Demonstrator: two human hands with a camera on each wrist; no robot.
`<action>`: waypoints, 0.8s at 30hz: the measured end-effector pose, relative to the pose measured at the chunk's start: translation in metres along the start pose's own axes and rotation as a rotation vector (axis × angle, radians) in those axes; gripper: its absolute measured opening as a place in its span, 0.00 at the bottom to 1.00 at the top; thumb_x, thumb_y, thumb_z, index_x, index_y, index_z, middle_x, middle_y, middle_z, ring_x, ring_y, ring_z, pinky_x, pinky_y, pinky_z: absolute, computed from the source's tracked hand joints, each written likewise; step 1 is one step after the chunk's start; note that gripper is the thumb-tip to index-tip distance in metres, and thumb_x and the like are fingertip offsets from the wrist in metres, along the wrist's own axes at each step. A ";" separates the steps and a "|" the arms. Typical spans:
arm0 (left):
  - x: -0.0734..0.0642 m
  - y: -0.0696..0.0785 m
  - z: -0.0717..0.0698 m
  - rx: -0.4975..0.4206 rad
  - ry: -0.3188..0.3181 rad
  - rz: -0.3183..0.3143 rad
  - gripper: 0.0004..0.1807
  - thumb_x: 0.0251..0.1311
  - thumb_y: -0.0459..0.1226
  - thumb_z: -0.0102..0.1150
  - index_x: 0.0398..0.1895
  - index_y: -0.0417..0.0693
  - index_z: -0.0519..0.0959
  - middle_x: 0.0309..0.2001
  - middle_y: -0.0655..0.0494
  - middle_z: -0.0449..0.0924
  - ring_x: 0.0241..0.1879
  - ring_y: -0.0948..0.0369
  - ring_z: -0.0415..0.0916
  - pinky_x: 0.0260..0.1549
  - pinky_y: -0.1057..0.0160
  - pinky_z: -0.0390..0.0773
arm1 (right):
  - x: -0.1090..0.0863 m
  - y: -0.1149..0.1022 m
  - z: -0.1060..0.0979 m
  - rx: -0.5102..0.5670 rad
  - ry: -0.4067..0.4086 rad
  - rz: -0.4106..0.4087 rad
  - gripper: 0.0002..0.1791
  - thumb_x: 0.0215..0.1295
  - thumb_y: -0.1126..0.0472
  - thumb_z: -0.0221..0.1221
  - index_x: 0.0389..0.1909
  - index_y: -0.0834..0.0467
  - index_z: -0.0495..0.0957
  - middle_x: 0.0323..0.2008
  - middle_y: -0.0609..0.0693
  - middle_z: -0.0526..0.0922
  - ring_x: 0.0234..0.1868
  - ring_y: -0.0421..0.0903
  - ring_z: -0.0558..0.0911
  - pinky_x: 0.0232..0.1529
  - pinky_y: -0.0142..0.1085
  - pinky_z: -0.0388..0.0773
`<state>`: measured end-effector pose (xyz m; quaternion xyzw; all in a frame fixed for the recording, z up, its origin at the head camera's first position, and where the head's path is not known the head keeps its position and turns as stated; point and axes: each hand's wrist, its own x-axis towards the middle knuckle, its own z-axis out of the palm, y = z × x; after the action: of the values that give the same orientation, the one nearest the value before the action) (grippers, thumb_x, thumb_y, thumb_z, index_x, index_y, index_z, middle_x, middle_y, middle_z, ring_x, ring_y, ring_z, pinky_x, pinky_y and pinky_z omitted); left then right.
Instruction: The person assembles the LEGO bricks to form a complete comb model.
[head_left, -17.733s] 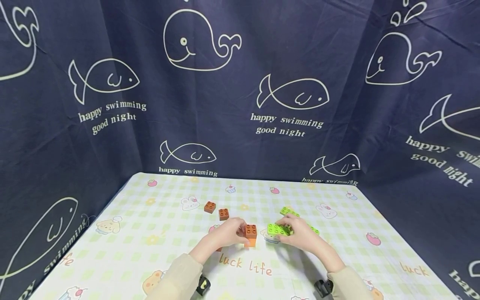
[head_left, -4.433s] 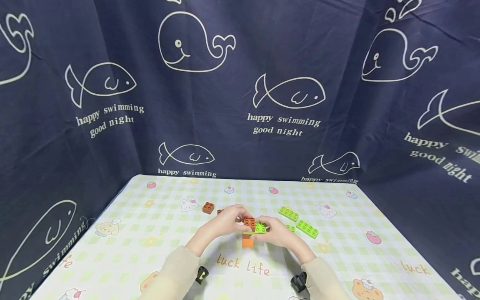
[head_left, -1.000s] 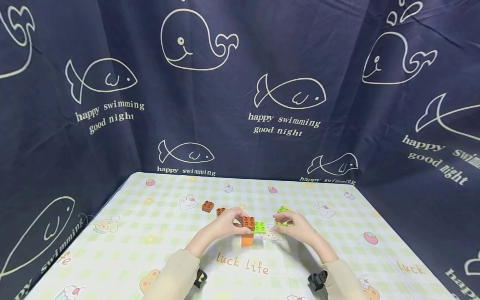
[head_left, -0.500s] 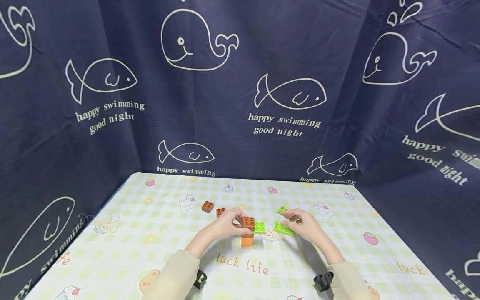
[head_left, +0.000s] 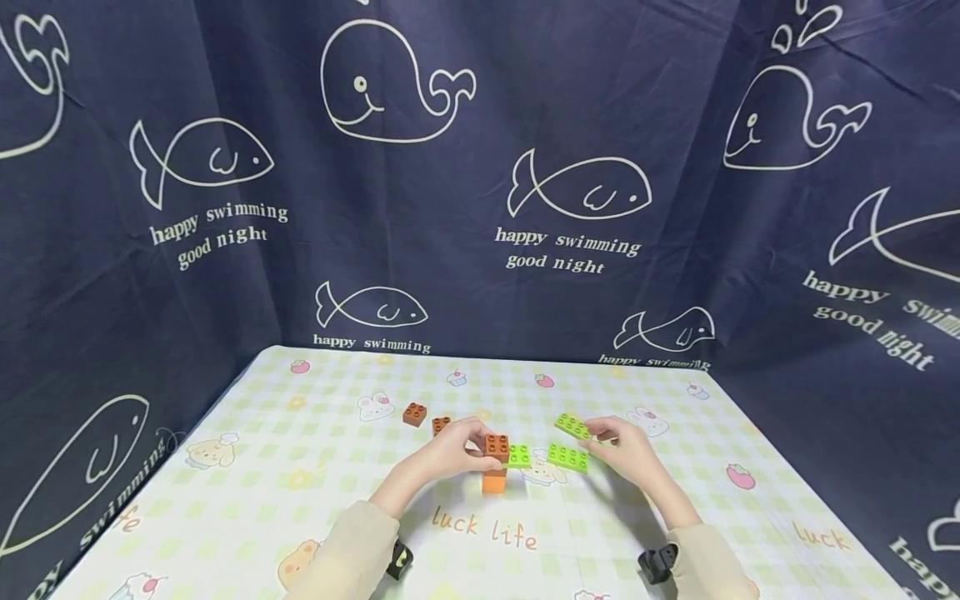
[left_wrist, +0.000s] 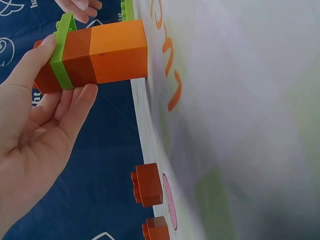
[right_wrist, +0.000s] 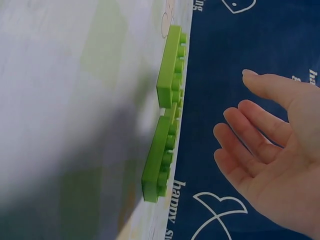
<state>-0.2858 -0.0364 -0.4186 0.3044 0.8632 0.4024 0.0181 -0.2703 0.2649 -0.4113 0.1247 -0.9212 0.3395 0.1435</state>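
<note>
My left hand holds an upright stack of building bricks. In the left wrist view, it has an orange brick at the bottom, then a brown brick, a light green brick and another brown brick on top. The thumb lies along the upper bricks, with fingers on the opposite side. The green brick juts out to the right. My right hand hovers, fingers relaxed and holding nothing, beside two loose green bricks; in the right wrist view a gap separates it from the green bricks.
Two loose brown bricks lie beyond my left hand. A checked, cartoon-printed cloth covers the table. A dark blue curtain with fish and whale drawings stands behind and at both sides.
Since 17.7 seconds ago, the stack gained a green and a brown brick. Both hands were at the stack 4.4 seconds ago; my right hand has since withdrawn rightward, while my left stays.
</note>
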 end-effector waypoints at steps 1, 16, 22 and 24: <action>0.000 0.000 0.000 0.002 0.001 0.000 0.18 0.50 0.47 0.68 0.38 0.47 0.76 0.37 0.61 0.75 0.40 0.62 0.75 0.42 0.68 0.77 | 0.000 0.001 -0.001 -0.008 -0.001 0.001 0.19 0.55 0.63 0.64 0.47 0.68 0.78 0.41 0.62 0.82 0.41 0.58 0.81 0.47 0.51 0.77; -0.001 -0.002 0.001 0.010 -0.006 0.005 0.22 0.51 0.47 0.68 0.44 0.44 0.77 0.39 0.60 0.76 0.40 0.63 0.76 0.44 0.66 0.78 | -0.007 0.018 -0.008 -0.066 -0.017 0.097 0.20 0.55 0.63 0.63 0.48 0.69 0.76 0.45 0.65 0.81 0.44 0.60 0.80 0.48 0.52 0.76; -0.001 -0.003 0.001 0.014 -0.008 0.028 0.21 0.51 0.48 0.68 0.42 0.46 0.77 0.39 0.59 0.76 0.40 0.63 0.76 0.43 0.66 0.78 | -0.007 0.024 -0.009 -0.119 -0.025 0.156 0.22 0.54 0.62 0.64 0.48 0.69 0.76 0.45 0.65 0.81 0.44 0.60 0.80 0.47 0.52 0.77; -0.001 -0.003 0.000 0.009 -0.009 0.033 0.20 0.51 0.48 0.67 0.42 0.46 0.77 0.39 0.60 0.76 0.40 0.63 0.76 0.43 0.67 0.78 | -0.007 0.025 -0.009 -0.132 -0.032 0.178 0.22 0.54 0.61 0.64 0.48 0.70 0.76 0.45 0.66 0.80 0.44 0.60 0.79 0.46 0.52 0.76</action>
<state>-0.2868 -0.0380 -0.4214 0.3203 0.8599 0.3971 0.0141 -0.2707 0.2904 -0.4219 0.0379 -0.9511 0.2875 0.1060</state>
